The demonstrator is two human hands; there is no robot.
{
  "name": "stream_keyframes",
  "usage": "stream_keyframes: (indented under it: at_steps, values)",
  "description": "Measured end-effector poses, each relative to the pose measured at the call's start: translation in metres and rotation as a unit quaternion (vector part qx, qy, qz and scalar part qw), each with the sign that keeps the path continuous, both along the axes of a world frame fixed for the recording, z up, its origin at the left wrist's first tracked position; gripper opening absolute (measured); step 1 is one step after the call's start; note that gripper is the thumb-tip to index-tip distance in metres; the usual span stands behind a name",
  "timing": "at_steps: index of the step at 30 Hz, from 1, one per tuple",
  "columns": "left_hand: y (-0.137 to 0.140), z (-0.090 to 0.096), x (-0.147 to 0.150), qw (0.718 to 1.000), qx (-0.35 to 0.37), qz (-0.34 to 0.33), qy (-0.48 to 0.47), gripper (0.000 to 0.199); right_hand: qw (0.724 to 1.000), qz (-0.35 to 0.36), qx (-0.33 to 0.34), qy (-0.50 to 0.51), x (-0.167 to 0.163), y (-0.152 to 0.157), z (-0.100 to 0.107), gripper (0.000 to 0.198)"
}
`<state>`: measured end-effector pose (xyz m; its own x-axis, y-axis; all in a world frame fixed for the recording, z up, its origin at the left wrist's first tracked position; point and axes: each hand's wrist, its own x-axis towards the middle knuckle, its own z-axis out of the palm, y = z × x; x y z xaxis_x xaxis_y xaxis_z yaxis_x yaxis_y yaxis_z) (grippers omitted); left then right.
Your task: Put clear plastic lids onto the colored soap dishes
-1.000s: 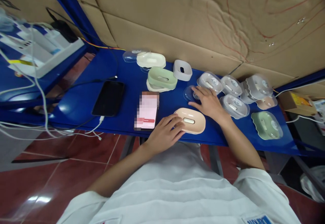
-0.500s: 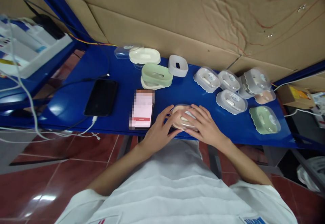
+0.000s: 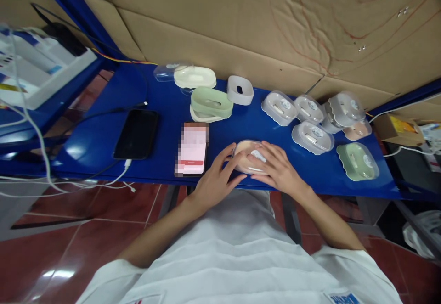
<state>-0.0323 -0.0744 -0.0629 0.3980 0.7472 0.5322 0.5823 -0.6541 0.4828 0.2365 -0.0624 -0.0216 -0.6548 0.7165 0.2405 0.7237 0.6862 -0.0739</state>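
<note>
Both hands are on the pink soap box [image 3: 245, 156], which sits at the near edge of the blue desk [image 3: 110, 143], right in front of the person. It's an oval piece with a clear cover on top, long axis running left to right along the desk edge, lying flat.

The left hand [image 3: 215, 180] comes in from the near left, fingers spread and open, fingertips touching the box's left end. The right hand [image 3: 277, 171] lies flat over the box's right half, fingers stretched across the clear cover, pressing down rather than curled around it. So the box lies between the two hands and partly under the right one, and much of it is hidden.

Just left of the box lies a lit phone [image 3: 192, 149], close to the left thumb. Further left, a dark phone [image 3: 136, 133] with a white cable plugged in.

Behind the box, well apart, a green soap box [image 3: 211, 104] stacked on a pale one, a cream soap box [image 3: 195, 77], and a small white holder [image 3: 240, 90]. Off to the right, a cluster of covered boxes [image 3: 312, 120] and a covered green box [image 3: 357, 161] near the desk's right end. Nothing stands between the hands and the pink box. Cardboard [image 3: 241, 24] lines the wall behind.
</note>
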Motion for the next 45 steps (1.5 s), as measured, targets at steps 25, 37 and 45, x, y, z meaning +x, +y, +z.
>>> stream_keyframes:
  at_steps: [25,37,45]
  values:
    - [0.001,0.004,0.003,0.996,0.044,-0.035,0.072,0.03,0.997,-0.031,0.063,-0.012,-0.076,0.156,0.033,0.06]
    - [0.001,0.005,0.001,0.994,0.094,-0.044,0.024,0.036,0.997,-0.052,0.012,0.062,-0.04,0.086,0.025,0.044]
    - [0.001,0.008,0.004,0.992,0.095,-0.039,0.076,0.041,0.994,-0.099,0.038,0.019,0.003,0.022,0.013,0.043]
